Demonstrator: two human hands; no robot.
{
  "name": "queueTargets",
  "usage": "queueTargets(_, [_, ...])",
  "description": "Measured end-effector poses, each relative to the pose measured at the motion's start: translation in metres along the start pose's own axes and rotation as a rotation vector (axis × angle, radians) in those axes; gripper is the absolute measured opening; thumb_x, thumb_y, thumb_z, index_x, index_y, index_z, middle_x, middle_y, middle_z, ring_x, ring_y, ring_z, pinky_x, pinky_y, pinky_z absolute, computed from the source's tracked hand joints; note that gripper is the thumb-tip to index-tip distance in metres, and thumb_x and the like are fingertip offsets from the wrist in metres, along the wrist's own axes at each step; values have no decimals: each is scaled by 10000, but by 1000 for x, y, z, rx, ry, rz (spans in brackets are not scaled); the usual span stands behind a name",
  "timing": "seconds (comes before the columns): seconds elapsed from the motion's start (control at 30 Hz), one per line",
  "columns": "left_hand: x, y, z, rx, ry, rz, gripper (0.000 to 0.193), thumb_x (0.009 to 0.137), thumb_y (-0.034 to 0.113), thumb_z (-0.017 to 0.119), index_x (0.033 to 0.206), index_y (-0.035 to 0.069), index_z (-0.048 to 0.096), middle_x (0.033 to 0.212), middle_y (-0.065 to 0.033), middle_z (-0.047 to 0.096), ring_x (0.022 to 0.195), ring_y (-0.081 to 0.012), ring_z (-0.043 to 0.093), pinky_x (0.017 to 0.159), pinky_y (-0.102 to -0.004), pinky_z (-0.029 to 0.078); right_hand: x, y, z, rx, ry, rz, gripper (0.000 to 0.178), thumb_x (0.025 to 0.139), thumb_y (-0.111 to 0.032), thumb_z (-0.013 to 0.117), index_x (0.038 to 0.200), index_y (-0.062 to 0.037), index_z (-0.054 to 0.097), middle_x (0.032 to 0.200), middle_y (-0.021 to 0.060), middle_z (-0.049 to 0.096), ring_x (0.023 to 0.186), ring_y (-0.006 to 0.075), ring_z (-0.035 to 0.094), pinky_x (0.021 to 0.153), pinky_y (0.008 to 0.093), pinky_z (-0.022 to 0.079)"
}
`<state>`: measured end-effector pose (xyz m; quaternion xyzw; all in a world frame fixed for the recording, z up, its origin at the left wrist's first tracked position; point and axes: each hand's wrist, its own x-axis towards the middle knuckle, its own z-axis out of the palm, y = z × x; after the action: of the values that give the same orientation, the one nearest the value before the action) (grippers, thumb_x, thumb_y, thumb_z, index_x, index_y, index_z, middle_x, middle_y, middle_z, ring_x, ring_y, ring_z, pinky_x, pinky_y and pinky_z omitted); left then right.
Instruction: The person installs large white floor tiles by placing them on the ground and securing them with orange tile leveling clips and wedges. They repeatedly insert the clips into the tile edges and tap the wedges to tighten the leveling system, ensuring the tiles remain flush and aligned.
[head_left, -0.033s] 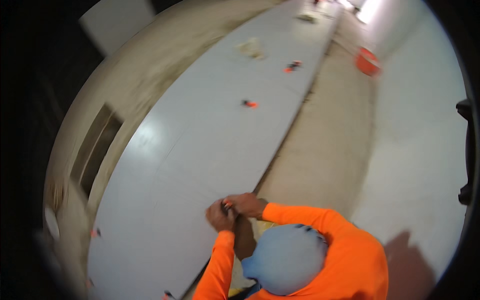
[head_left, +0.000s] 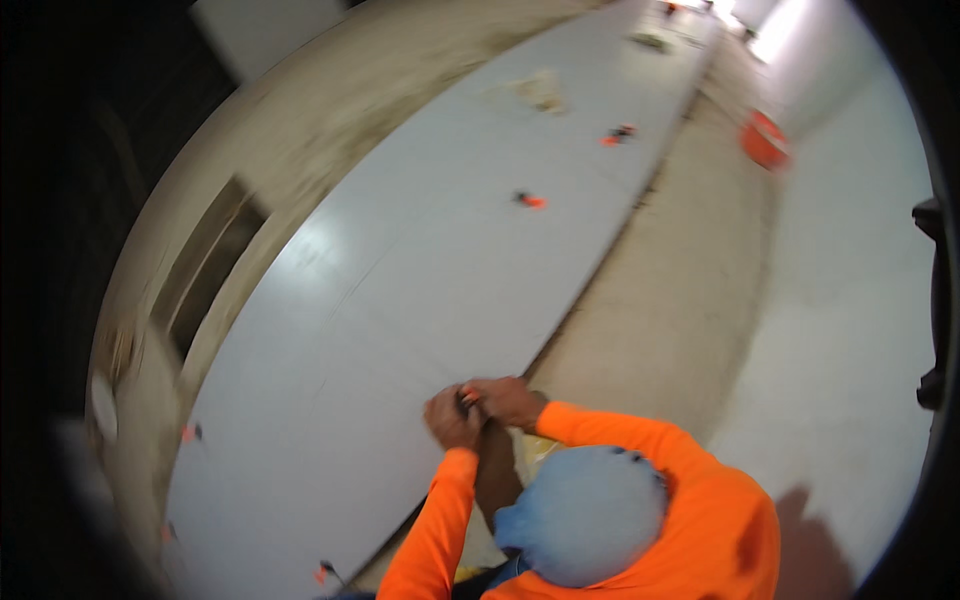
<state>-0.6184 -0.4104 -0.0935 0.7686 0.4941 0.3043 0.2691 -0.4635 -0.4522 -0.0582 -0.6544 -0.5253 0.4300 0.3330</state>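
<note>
Neither my left hand nor my right hand shows in the head view. Below me another person [head_left: 690,520] in an orange long-sleeved top bends over, with a light blue cap [head_left: 585,515] seen from above. That person's two hands [head_left: 475,412] meet at the near edge of a long, light grey table surface [head_left: 350,330]. Their fingers close round a small dark piece with an orange part, mostly hidden. Similar small black-and-orange pieces lie farther up the surface, one [head_left: 528,200] and another [head_left: 618,135]. More sit along its edges, including one [head_left: 325,572] at the bottom.
An orange-red bucket [head_left: 765,140] stands on the tan floor [head_left: 670,270] beside the pale wall [head_left: 850,300]. A crumpled pale bundle [head_left: 540,92] lies on the far part of the surface. On the left floor is a dark rectangular shape [head_left: 212,270].
My view has turned, so the far end of the surface and the bucket shift right and the left edge shifts up. The other person's hands stay together at the edge.
</note>
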Motion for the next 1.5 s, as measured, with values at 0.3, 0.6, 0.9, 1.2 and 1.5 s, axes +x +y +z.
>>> queueTargets(0.3, [0, -2, 8, 37, -137, -134, 432, 764, 160, 799, 1180, 211, 695, 1115, 32, 711, 1105, -255, 591, 930, -431, 422, 13, 5, 22, -83, 158, 15, 188, 997, -91, 704, 1181, -62, 723, 926, 141, 749, 811, 112, 637, 784, 296, 560])
queueTargets(0.6, [-6, -9, 17, 26, -77, -166, 443, 720, 178, 826, 1146, 234, 718, 1042, 64, 730, 1021, -239, 588, 903, -426, 397, 6, 10, 32, -181, 251, 9, 178, 977, -156, 715, 1150, -110, 718, 954, 210, 726, 842, 400, 725, 724, 406, 569])
queueTargets(0.9, [-8, -11, 16, 42, -22, -103, 413, 729, 160, 832, 1125, 237, 744, 1010, 85, 736, 999, -210, 594, 900, -393, 405, 4, 10, 29, -134, 211, 95, 217, 971, -121, 711, 1187, -131, 703, 975, 195, 731, 879, 415, 722, 724, 412, 581])
queueTargets(1.2, [-8, -15, 20, 19, 29, -48, 317, 751, 183, 834, 1050, 225, 737, 951, 55, 721, 929, -213, 588, 871, -396, 399, 5, 9, 22, -225, 203, -62, 157, 972, -96, 688, 1126, -65, 683, 949, 224, 719, 865, 428, 715, 704, 432, 566])
queueTargets(1.5, [-46, 6, 24, 7, -61, 129, 331, 752, 294, 863, 1050, 210, 745, 1038, 77, 732, 969, -223, 598, 871, -406, 423, -53, 14, 4, -211, 183, 75, 203, 968, -31, 657, 1164, -60, 699, 952, 207, 732, 833, 351, 746, 724, 387, 579])
